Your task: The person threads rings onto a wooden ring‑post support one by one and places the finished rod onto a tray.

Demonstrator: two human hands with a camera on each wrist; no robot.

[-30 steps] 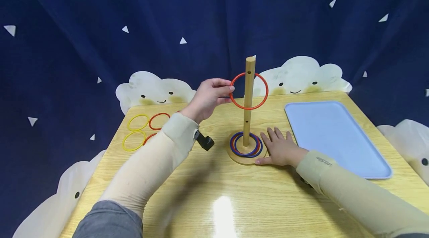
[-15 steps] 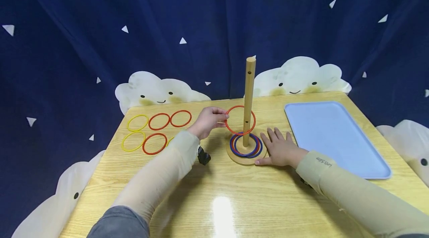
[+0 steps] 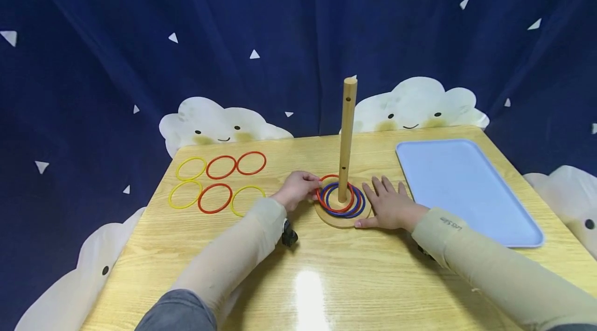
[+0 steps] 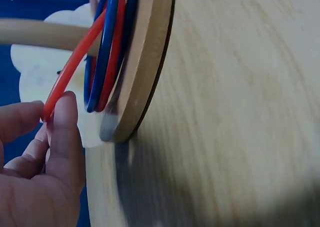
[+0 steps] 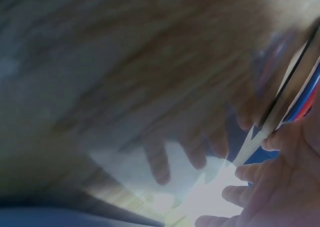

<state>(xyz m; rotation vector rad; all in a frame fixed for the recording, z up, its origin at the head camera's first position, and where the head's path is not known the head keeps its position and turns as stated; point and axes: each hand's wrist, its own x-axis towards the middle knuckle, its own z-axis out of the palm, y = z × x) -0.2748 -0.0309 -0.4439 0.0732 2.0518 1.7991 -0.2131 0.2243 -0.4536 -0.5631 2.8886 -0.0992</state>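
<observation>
My left hand [image 3: 298, 189] pinches a red ring [image 4: 71, 67] by its left side, between thumb and fingers. The ring circles the wooden post [image 3: 346, 139] low down and tilts, its far side leaning on the rings below. Blue rings [image 3: 361, 207] and a red one lie around the post's foot on the round wooden base [image 3: 342, 222]. My right hand [image 3: 391, 205] lies spread, palm down, at the right edge of the base, with thumb and fingertips against it. In the right wrist view, the right hand's fingers [image 5: 250, 173] are straight.
On the table's left side lie yellow rings [image 3: 184, 195] and red rings [image 3: 215, 199], one yellow ring [image 3: 246, 188] partly behind the left sleeve. A light blue tray [image 3: 466, 191] lies at the right. Behind the table [image 3: 354, 279] hangs a dark blue curtain [image 3: 261, 20].
My left hand has come down along the post with the red ring, from near its top to just over the stacked rings. My right hand has stayed at the base.
</observation>
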